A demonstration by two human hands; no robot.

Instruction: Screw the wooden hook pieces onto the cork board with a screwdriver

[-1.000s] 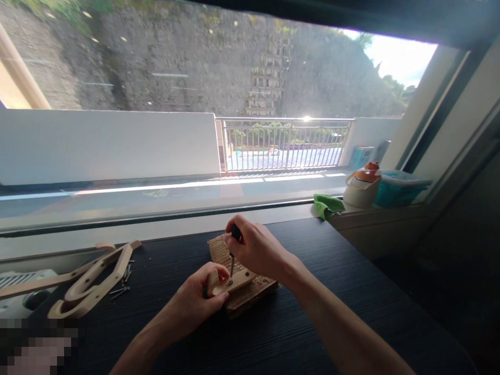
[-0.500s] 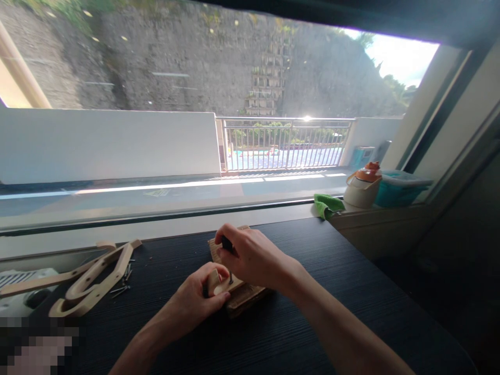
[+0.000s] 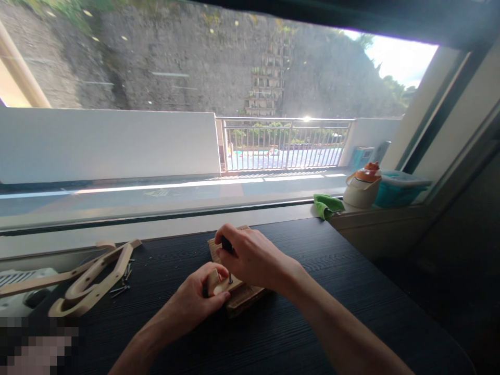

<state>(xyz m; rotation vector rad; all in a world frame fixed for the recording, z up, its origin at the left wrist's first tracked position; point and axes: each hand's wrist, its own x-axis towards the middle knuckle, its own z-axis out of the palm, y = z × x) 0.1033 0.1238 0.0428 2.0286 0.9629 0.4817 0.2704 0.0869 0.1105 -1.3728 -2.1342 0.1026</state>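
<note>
My right hand [image 3: 248,252] is closed round the black handle of a screwdriver [image 3: 226,244]. Its metal shaft points down at a pale wooden hook [image 3: 221,286], touching it at a dark spot that looks like a screw head. With thumb and fingers, my left hand [image 3: 205,286] grips the curved end of this hook. Beneath it a rough brown wooden board [image 3: 246,302] lies on the black table [image 3: 179,344]. My right hand covers the far part of the hook and much of the board.
More curved wooden hooks [image 3: 96,297] lie at the left, beside several loose screws [image 3: 125,281]. A white appliance [image 3: 39,291] is partly under them. On the sill at the right are a green cloth [image 3: 327,205], a cream jug with an orange lid [image 3: 361,190] and a teal box [image 3: 402,190].
</note>
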